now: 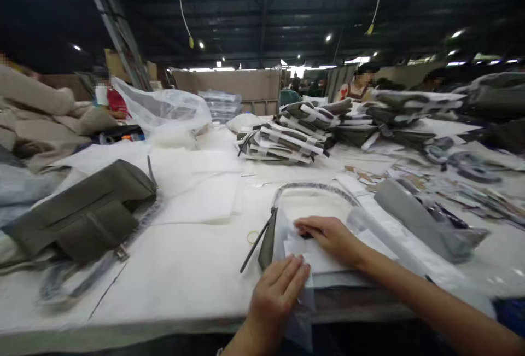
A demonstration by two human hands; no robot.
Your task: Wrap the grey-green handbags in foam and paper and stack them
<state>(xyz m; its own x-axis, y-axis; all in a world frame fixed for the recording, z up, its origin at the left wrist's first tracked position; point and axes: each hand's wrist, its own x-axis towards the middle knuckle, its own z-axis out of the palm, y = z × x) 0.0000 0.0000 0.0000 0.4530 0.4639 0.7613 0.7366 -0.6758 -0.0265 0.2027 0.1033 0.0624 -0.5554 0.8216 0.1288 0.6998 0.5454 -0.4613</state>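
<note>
In front of me lies a dark olive bag (268, 244), mostly hidden under white paper and clear plastic film (314, 279). Its wrapped strap (314, 186) arches over the far side, and a thin dark cord hangs off its left end. My left hand (279, 290) lies flat on the film at the near edge, fingers stretched out. On the paper, my right hand (330, 235) has its fingers drawn together over a small dark piece that I cannot make out. A yellow ring, perhaps a rubber band (252, 237), is on the table left of the bag.
Another olive bag (90, 214) with a wrapped strap lies at left. Stacked wrapped pieces (287, 140) stand farther back. A grey pouch (422, 219) and scattered tags (484, 197) are at right. White sheets (197, 186) cover the table's middle. Other people are in the background.
</note>
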